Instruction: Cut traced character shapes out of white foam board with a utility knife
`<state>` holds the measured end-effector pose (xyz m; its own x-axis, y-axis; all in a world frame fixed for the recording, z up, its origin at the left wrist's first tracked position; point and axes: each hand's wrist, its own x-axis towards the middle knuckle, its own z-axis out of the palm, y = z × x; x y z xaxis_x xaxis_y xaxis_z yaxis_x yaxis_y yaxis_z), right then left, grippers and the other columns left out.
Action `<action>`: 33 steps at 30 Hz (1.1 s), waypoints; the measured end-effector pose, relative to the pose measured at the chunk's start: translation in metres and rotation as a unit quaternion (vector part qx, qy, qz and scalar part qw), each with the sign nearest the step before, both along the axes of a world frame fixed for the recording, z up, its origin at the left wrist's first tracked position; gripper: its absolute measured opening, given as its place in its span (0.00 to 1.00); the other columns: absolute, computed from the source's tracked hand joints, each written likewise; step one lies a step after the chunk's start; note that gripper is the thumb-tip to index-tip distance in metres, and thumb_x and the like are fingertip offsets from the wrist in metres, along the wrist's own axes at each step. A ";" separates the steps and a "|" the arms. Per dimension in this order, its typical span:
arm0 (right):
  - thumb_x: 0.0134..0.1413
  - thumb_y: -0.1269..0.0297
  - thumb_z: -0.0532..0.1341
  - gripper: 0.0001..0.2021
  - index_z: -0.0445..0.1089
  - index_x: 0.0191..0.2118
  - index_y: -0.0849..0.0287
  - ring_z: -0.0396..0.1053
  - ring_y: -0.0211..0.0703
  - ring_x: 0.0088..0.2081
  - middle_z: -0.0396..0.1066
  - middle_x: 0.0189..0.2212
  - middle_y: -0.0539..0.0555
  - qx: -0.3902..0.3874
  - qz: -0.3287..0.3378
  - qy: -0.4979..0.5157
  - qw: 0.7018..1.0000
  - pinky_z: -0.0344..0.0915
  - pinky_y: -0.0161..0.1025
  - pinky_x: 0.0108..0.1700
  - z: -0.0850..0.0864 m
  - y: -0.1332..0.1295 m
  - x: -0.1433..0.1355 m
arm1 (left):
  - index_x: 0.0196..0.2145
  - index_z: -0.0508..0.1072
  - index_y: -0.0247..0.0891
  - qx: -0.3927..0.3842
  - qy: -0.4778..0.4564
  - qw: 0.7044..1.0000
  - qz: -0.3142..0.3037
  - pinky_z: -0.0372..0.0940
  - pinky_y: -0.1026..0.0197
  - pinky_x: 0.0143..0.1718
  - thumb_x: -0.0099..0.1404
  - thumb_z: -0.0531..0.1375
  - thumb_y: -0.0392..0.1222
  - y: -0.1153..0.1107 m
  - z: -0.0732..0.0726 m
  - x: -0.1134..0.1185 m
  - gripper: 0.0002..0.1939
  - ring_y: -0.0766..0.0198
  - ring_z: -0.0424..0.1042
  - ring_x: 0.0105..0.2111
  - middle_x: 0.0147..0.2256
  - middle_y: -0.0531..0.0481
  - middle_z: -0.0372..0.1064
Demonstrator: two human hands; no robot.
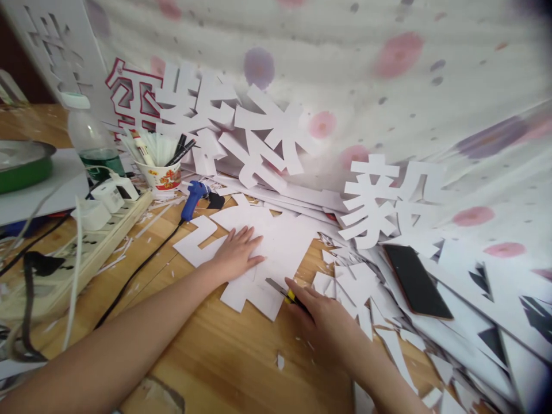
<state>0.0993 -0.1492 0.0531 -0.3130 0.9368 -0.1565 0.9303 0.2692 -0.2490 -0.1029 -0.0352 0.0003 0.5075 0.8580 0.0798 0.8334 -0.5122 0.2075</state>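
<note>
A white foam or paper board [280, 241], partly cut into a character shape, lies on the wooden table. My left hand [237, 253] rests flat on its left part with the fingers spread. My right hand [319, 310] is wrapped round a yellow and black utility knife [291, 297] at the board's lower right edge. The knife's bare blade points up and left over the lower part of the board; whether it touches cannot be told.
A blue glue gun [194, 200], a cup of pens and glue sticks [160, 177], a bottle [92, 135] and a power strip [99, 230] stand left. White scraps [392, 339] and a black phone [417, 280] lie right. Cut characters [373, 201] lean against the patterned curtain [336, 52].
</note>
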 end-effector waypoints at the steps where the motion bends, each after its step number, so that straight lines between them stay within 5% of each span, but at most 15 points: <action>1: 0.58 0.66 0.48 0.23 0.53 0.59 0.57 0.70 0.48 0.40 0.70 0.44 0.58 0.003 0.012 -0.019 1.000 0.63 0.40 0.38 -0.001 -0.001 -0.002 | 0.59 0.53 0.39 -0.002 0.006 1.000 0.001 0.35 0.49 0.58 0.64 0.43 0.59 0.000 0.001 0.001 0.31 0.54 0.38 0.61 0.61 0.40 0.41; 33: 0.59 0.64 0.47 0.22 0.52 0.59 0.54 0.72 0.44 0.29 0.72 0.36 0.54 0.037 0.056 -0.120 0.990 0.62 0.37 0.27 -0.008 0.002 -0.011 | 0.59 0.53 0.38 -0.023 0.007 1.000 0.006 0.34 0.45 0.58 0.64 0.47 0.55 0.000 0.000 0.005 0.29 0.50 0.36 0.61 0.61 0.38 0.40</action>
<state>0.0883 -0.1474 0.0452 -0.3773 0.9103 -0.1706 0.9237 0.3830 0.0009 -0.0974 -0.0349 0.0008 0.4972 0.8670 0.0328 0.8428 -0.4916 0.2193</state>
